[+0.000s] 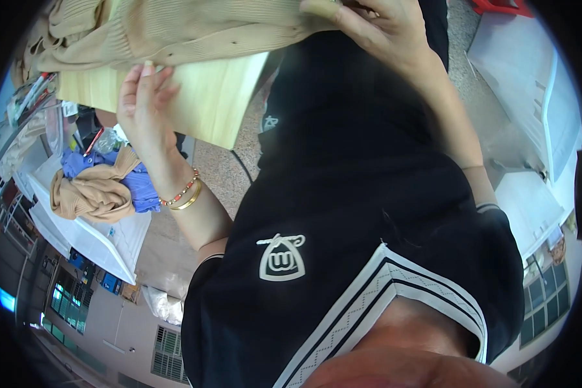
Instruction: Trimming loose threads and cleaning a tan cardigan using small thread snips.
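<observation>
A beige ribbed knit garment [207, 35] lies across a pale wooden board [220, 103] at the top of the view. Small dark spots run along its near band. My right hand [385, 35] grips the garment's right end, thumb over the cloth; a yellowish cover sits on one fingertip. At the garment's near edge, my left hand [145, 107] has its fingers curled and thumb drawn in against them. Whatever is between those fingertips is too small and blurred to name. Beaded and gold bracelets [186, 197] circle my left wrist.
Left of the board, a white plastic bin [113, 242] holds another beige knit [94, 194] and blue cloth [142, 184]. Beside the board's left end lie assorted small items. White crates [517, 84] stand on the right, near a red object [501, 6]. A dark cable [242, 167] hangs below the board.
</observation>
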A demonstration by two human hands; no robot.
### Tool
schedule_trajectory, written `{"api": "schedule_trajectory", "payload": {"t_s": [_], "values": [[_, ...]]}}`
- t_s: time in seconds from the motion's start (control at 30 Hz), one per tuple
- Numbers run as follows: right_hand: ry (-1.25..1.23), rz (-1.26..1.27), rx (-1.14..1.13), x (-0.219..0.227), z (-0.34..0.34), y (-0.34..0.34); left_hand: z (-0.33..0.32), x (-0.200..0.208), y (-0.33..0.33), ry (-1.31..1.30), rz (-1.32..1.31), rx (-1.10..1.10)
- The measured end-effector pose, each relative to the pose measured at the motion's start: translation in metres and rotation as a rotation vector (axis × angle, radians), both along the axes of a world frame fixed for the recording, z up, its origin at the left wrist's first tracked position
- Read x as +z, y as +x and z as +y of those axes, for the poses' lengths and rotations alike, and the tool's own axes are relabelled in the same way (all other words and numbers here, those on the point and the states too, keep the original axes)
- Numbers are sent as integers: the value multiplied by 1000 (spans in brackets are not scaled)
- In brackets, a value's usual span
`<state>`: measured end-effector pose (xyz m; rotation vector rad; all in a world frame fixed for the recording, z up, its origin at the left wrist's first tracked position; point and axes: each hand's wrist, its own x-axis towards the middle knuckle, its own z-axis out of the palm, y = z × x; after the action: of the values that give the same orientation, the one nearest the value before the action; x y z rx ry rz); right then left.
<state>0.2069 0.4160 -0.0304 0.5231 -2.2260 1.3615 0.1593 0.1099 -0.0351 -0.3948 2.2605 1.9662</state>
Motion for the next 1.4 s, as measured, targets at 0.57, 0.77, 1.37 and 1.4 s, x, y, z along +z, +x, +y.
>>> {"api": "schedule_trajectory", "payload": {"t_s": [0.57, 0.77, 1.37, 1.4], "values": [[582, 194, 42, 7, -78, -38, 9, 18, 15, 530, 39, 1], [181, 77, 80, 2, -86, -37, 14, 23, 19, 433, 118, -21], [51, 42, -353, -22, -12, -30, -22, 52, -7, 412, 497, -45], [101, -128, -377, -20, 10, -23, -8, 64, -11, 323, 568, 5]]}}
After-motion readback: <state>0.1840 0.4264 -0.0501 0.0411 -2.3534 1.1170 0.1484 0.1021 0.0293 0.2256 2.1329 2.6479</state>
